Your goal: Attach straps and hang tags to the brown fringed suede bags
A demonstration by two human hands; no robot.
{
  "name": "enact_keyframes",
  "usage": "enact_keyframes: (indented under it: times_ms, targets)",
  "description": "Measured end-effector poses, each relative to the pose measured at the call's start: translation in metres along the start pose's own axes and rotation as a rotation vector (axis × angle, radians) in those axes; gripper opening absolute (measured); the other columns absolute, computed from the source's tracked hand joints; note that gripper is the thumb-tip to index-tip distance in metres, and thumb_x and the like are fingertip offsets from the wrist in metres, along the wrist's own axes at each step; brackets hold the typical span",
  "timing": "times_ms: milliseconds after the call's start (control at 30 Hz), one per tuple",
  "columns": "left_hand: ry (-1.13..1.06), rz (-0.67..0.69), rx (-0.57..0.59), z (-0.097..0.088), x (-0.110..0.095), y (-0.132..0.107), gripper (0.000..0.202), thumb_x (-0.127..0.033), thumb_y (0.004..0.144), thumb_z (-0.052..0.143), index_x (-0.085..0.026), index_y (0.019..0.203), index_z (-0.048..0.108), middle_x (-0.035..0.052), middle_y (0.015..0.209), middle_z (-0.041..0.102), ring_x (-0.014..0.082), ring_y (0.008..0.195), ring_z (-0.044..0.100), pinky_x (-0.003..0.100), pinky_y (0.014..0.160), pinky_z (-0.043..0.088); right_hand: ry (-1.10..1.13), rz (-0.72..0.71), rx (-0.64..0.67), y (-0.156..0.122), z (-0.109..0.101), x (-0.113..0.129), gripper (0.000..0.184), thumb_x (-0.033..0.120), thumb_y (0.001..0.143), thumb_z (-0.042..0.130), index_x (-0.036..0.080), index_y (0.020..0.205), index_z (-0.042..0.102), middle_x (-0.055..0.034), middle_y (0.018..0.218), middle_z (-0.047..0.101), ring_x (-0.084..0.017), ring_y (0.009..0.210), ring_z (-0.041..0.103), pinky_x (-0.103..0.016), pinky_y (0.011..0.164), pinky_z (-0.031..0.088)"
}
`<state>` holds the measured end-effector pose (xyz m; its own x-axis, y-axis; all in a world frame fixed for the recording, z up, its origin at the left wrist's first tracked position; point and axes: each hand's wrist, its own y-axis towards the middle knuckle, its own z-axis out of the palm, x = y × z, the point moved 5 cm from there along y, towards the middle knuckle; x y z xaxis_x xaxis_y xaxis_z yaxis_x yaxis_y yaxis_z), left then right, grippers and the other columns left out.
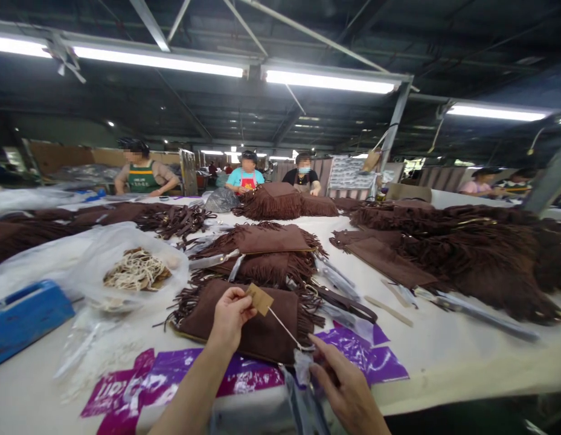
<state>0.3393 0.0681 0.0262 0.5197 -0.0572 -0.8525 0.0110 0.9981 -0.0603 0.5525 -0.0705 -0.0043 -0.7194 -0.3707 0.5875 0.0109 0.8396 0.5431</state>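
Note:
My left hand (230, 317) is raised over a brown fringed suede bag (257, 320) and pinches a small tan paper tag (260, 298). A thin white string (284, 329) runs from the tag down to my right hand (341, 383). That hand is closed near the table's front edge, at the string's lower end and a clear plastic-wrapped strap (302, 374). The bag lies flat on purple plastic bags (180, 377).
More brown fringed bags (262, 248) are piled behind and at right (465, 254). A clear bag of tags with strings (135, 269) and a blue box (26, 317) sit left. Several people (246, 175) work at the table's far side.

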Motion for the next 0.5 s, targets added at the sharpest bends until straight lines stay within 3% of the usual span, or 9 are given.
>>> enact_keyframes:
  times_ms: [100,200,267,300,333,400,500]
  targets:
    - [0.036,0.086,0.057,0.009,-0.016,-0.009,0.037,-0.023,0.051,0.079,-0.018,0.072,0.048,-0.0044,0.064,0.060,0.0112,0.055,0.059,0.021,0.050,0.050,-0.066,0.090,-0.028,-0.006,0.007,0.004,0.045,0.036,0.092,0.050,0.022,0.135,0.051,-0.0072,0.098,0.072,-0.020,0.079,0.070,-0.028,0.073,0.058]
    - [0.225,0.252,0.278,0.028,-0.037,-0.031,0.023,-0.028,0.069,0.071,-0.018,0.081,0.054,-0.0014,0.073,0.065,0.0126,0.063,0.063,0.026,0.062,0.055,-0.192,0.022,0.015,-0.010,0.022,0.009,0.069,0.028,0.080,0.059,0.021,0.145,0.037,-0.0118,0.115,0.069,-0.027,0.092,0.070,-0.038,0.078,0.059]
    - [0.525,0.358,0.537,0.038,-0.045,-0.047,0.036,-0.030,0.075,0.069,-0.019,0.108,0.058,0.0081,0.107,0.069,0.0212,0.096,0.067,0.038,0.089,0.053,-0.242,-0.030,0.034,-0.011,0.030,0.005,0.066,0.020,0.080,0.052,0.021,0.144,0.040,-0.0134,0.125,0.066,-0.029,0.103,0.068,-0.039,0.082,0.059]
    - [0.734,0.400,0.667,0.038,-0.043,-0.053,0.054,-0.032,0.074,0.072,-0.019,0.123,0.054,0.0133,0.128,0.061,0.0268,0.116,0.058,0.045,0.102,0.045,-0.242,-0.043,0.050,-0.010,0.032,0.001,0.060,0.017,0.081,0.048,0.021,0.141,0.045,-0.0124,0.125,0.067,-0.027,0.101,0.070,-0.036,0.079,0.060]
    - [0.960,0.435,0.782,0.035,-0.039,-0.058,0.072,-0.034,0.070,0.076,-0.019,0.134,0.047,0.0168,0.144,0.048,0.0317,0.132,0.045,0.051,0.111,0.033,-0.232,-0.042,0.063,-0.009,0.033,-0.003,0.054,0.016,0.083,0.045,0.022,0.137,0.050,-0.0109,0.122,0.069,-0.025,0.097,0.072,-0.032,0.075,0.061]
    - [1.380,0.497,0.932,0.018,-0.027,-0.059,0.088,-0.036,0.067,0.079,-0.016,0.143,0.039,0.0196,0.154,0.030,0.0366,0.143,0.026,0.058,0.116,0.017,-0.197,-0.028,0.055,-0.006,0.028,-0.008,0.043,0.021,0.087,0.046,0.024,0.128,0.058,-0.0073,0.115,0.073,-0.024,0.092,0.073,-0.028,0.072,0.061]
    - [1.720,0.634,0.942,-0.009,-0.014,-0.051,0.070,-0.022,0.081,0.063,-0.016,0.145,0.037,0.0165,0.154,0.033,0.0318,0.143,0.028,0.056,0.117,0.017,-0.103,0.003,-0.001,0.001,0.012,-0.003,0.030,0.031,0.089,0.051,0.030,0.114,0.066,-0.0022,0.105,0.076,-0.024,0.089,0.074,-0.026,0.072,0.061]
